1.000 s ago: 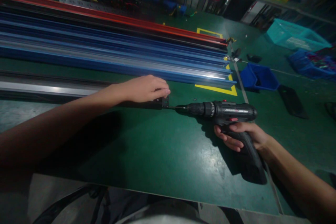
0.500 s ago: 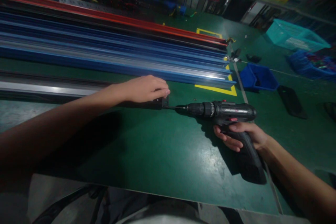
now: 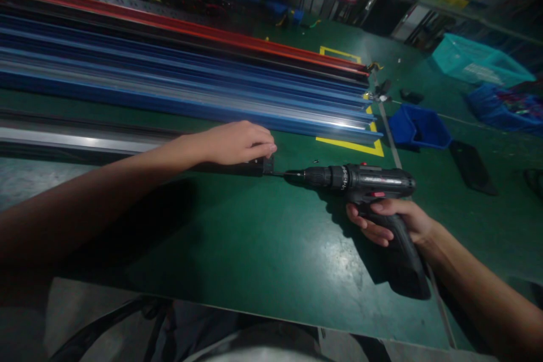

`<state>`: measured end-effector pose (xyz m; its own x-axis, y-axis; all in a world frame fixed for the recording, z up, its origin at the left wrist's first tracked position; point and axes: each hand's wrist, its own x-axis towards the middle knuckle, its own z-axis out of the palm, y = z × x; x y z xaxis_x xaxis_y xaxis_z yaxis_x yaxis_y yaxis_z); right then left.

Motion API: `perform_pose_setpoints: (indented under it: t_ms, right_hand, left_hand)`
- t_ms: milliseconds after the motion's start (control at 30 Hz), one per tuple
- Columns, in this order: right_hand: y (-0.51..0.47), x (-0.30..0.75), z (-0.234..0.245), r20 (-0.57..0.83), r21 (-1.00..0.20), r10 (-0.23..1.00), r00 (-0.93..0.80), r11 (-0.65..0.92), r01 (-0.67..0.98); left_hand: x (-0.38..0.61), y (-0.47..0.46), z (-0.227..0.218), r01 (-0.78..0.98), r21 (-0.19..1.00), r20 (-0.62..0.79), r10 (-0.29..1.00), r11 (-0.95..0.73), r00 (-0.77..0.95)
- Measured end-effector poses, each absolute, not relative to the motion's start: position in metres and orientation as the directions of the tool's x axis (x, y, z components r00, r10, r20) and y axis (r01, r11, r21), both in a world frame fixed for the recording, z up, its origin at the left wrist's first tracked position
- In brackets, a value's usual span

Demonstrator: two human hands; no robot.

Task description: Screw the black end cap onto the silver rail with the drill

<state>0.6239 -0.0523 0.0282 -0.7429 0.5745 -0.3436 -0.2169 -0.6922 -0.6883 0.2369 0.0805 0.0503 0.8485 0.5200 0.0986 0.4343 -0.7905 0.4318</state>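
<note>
My right hand [image 3: 384, 220] is wrapped round the handle of a black cordless drill [image 3: 360, 179], which lies level and points left. Its thin bit reaches the dark end piece [image 3: 268, 166] of a long black-and-silver rail [image 3: 85, 140]. Over that same end, my left hand [image 3: 241, 144] is closed on the rail, fingers bent down on its far side. My left forearm crosses above the rail and hides part of it. Whether a screw sits at the bit's tip I cannot tell.
Behind the rail lie several blue rails [image 3: 190, 87] and a red rail [image 3: 182, 28]. A blue bin [image 3: 419, 127], a dark flat phone-like object [image 3: 472, 167] and a turquoise crate [image 3: 479, 62] are at the right. Yellow tape [image 3: 352, 147] marks the green table [image 3: 254, 249].
Both hands, the drill and the rail keep practically the same places relative to each other. The whole view has shifted very slightly.
</note>
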Motion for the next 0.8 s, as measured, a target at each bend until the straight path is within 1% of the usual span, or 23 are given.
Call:
perform_pose_setpoints:
  t_ms: [200,400,600,800]
  right_hand:
    - [-0.0528,0.6247,0.0266,-0.339,-0.694,0.576,-0.744,-0.687,-0.215]
    - [-0.0543,0.6247,0.0283,-0.376,-0.704,0.591,-0.713,-0.683,-0.195]
    - [-0.0533,0.6256,0.0273,-0.362,-0.715,0.599,-0.714,-0.670,-0.200]
    - [-0.0533,0.6262,0.0282,-0.356,-0.696,0.578,-0.734,-0.688,-0.204]
  left_hand:
    - [0.2380,0.0805,0.0511,0.446,0.427,0.086,0.526,-0.786,0.846]
    - [0.2384,0.0803,0.0512,0.449,0.433,0.080,0.530,-0.781,0.844]
    - [0.2380,0.0800,0.0515,0.446,0.443,0.080,0.529,-0.778,0.845]
    - [0.2379,0.0806,0.0509,0.435,0.439,0.090,0.520,-0.786,0.849]
